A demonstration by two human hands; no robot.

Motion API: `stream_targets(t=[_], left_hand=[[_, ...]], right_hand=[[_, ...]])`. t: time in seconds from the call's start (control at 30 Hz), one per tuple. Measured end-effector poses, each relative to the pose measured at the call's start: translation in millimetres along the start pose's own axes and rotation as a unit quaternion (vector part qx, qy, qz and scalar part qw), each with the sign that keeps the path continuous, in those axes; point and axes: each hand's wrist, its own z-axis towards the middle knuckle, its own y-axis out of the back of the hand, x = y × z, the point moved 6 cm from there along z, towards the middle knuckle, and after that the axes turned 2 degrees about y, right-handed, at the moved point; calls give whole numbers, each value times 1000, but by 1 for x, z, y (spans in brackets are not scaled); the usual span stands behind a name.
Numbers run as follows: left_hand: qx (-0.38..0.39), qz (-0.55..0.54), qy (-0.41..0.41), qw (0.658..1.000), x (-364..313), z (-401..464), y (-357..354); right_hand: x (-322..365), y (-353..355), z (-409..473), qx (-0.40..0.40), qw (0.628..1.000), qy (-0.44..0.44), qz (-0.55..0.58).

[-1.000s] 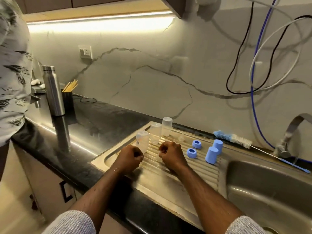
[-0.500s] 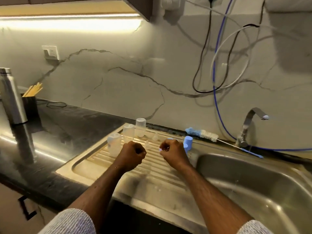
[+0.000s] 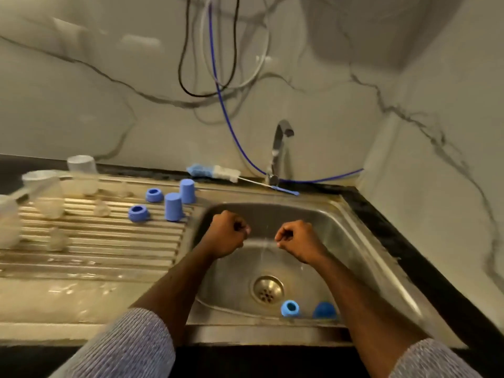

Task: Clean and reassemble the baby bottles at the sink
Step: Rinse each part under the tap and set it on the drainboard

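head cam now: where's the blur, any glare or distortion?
Head view: motion blur smears the clear bottles at the left edge; the hands, left and right, and the drain are fairly sharp. Soft glare on the wet drainboard. Wide-angle bending bows the counter edges.

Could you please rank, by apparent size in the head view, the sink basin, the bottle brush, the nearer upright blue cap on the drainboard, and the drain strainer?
1. Sink basin
2. Bottle brush
3. and 4. Unsure: nearer upright blue cap and drain strainer look alike in size.
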Motion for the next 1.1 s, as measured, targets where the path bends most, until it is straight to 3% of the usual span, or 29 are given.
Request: stream_targets(t=[0.13,0.23,0.4,0.7,0.8,0.87,1.0,1.1], left_hand=[[65,-8,-5,998,-10,20,-54],[84,-9,-3,996,-8,34,-69],[78,-6,47,996,25,42,-79],[56,-44,95,993,50,50,-76],[61,-51,89,993,46,52,-78],[58,-54,91,993,46,54,-79],[60,-54,95,992,48,60,-87],[70,-45,86,993,43,63,-93]], right_hand=[[-54,-5,-16,76,996,-49,-3],[-62,-22,-18,181,981,-64,-30],[-68,-65,-27,371,912,-64,-161],[-76,-96,-31,427,854,-66,-289],[-75,-100,-24,423,857,-57,-288],[-73,-99,-13,391,887,-53,-240],[-73,-78,17,219,970,-68,-84],[-72,-60,38,93,993,-69,21]])
